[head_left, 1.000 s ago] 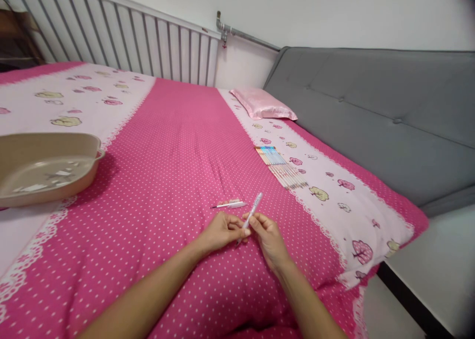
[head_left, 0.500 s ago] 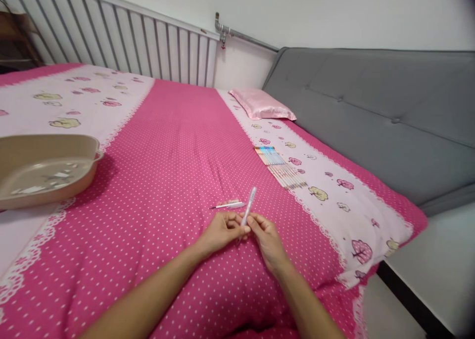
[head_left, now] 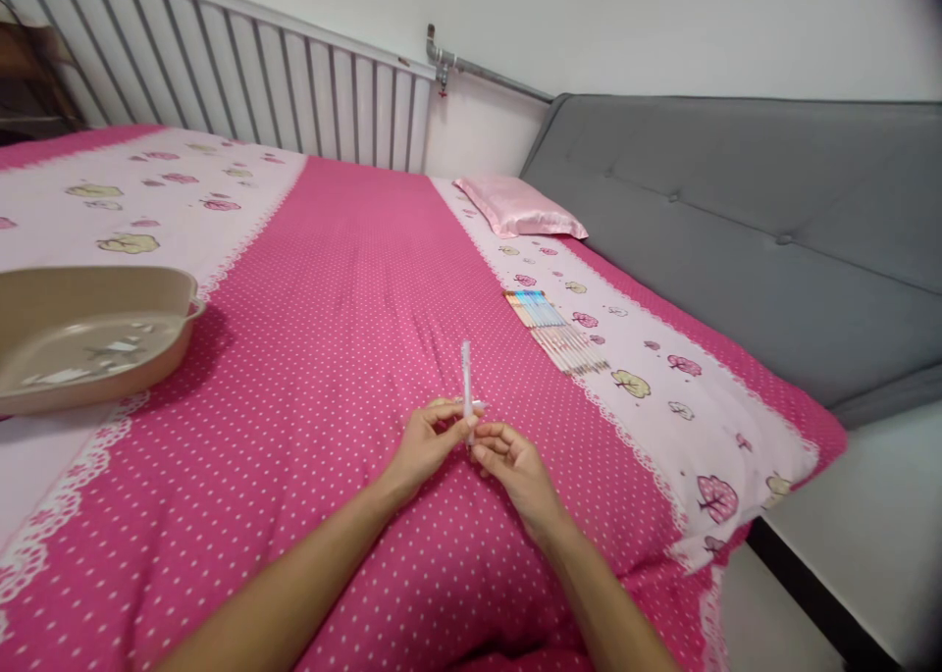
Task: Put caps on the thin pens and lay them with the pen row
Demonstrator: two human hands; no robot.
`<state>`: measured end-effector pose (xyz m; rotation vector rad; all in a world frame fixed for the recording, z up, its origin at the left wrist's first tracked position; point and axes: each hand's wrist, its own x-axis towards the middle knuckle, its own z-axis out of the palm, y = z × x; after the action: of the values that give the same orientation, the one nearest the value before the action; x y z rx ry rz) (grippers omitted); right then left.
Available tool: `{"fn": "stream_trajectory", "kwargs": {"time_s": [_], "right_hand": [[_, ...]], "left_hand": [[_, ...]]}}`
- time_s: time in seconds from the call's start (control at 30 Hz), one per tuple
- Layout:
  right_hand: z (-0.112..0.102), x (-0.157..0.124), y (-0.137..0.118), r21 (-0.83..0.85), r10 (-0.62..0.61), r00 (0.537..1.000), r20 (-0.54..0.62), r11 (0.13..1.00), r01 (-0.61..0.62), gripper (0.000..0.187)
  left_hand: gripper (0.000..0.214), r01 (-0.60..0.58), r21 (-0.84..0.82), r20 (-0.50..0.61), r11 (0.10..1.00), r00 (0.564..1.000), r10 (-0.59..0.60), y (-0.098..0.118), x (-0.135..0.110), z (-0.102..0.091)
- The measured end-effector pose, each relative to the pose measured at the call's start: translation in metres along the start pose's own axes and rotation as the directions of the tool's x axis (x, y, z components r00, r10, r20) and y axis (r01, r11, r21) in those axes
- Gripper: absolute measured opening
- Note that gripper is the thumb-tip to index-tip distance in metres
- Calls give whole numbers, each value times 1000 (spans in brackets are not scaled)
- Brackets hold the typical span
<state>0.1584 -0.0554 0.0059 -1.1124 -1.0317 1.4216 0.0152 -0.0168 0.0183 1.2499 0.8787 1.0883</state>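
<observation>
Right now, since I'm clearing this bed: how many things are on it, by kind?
clear pen, pinched by left hand and right hand: 1
small white piece behind the pen: 1
row of pens, too fine to count singly: 1
beige basin: 1
pink pillow: 1
Total: 5

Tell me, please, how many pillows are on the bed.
1: a pink pillow on the bed, far right, beside the grey headboard; others may be out of frame.

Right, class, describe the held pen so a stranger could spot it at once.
Start at the pink dotted bedspread. Near its front, the left hand and right hand pinch one whitish pen. It alone stands upright; the row of pens lies flat.
</observation>
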Motion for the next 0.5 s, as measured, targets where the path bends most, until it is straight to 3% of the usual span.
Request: {"fn": "stream_trajectory", "kwargs": {"time_s": [0.5], "right_hand": [[2,-1,-1,-49,51,999,-17,997,-51,28]], "left_hand": [[30,26,-47,-14,999,1000,-27,3,-1,0]]}}
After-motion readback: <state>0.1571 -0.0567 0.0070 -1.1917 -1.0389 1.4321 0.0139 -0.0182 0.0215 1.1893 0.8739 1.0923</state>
